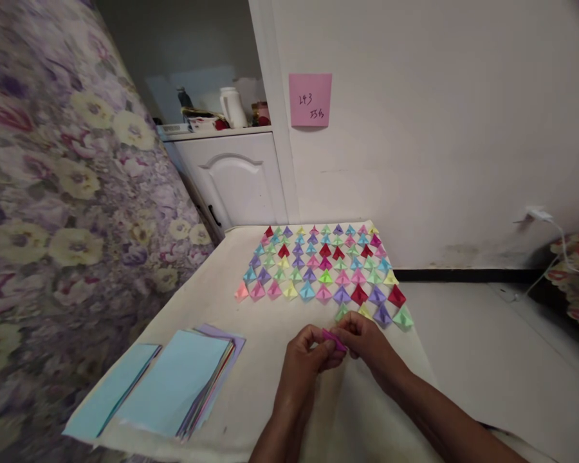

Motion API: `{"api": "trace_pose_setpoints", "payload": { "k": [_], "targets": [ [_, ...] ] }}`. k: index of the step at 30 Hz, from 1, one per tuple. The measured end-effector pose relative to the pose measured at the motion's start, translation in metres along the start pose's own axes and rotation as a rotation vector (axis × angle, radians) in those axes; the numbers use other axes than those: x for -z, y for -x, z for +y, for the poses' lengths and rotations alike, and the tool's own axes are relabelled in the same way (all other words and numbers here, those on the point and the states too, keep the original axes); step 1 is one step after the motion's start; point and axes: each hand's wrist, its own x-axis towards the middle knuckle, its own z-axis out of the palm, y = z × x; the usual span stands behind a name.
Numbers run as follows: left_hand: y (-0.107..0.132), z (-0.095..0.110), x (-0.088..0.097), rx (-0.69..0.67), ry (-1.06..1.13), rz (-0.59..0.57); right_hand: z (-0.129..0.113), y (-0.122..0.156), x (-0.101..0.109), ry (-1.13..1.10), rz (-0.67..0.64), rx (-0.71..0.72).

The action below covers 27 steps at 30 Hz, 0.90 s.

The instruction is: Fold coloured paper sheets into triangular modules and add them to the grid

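Note:
A small folded magenta paper [334,339] is pinched between both hands above the front part of the table. My left hand [306,357] grips its left side with thumb and fingers closed. On its right side, the fingertips of my right hand [364,337] are pressed together at the paper's edge. Just beyond the hands stand rows of small folded paper pieces [325,276] in many colours, each with pointed corners. The nearest row is short and lies at the right, with a green piece [403,317] at its end. My fingers hide part of the magenta paper.
Stacks of coloured paper, a larger one [178,379] and a smaller one [116,386], lie at the table's left. A floral curtain [77,193] hangs along the left. Behind are a white cabinet [236,180] and a wall with a pink note [311,99].

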Motion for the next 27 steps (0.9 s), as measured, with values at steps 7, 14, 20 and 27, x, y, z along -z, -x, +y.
{"api": "trace_pose_setpoints", "payload": {
  "k": [7,14,20,27],
  "targets": [
    [-0.002,-0.001,0.001,0.018,-0.087,-0.024,-0.010,0.001,0.011,0.086,-0.121,0.089],
    [-0.003,-0.004,0.001,-0.013,-0.054,-0.027,-0.008,-0.002,0.020,0.046,-0.241,0.026],
    [-0.003,-0.003,0.000,-0.020,-0.066,-0.016,-0.005,-0.003,0.021,0.149,-0.194,0.099],
    [-0.003,-0.003,0.000,-0.042,-0.077,-0.017,-0.011,-0.002,0.020,0.191,-0.204,0.088]
  ]
}}
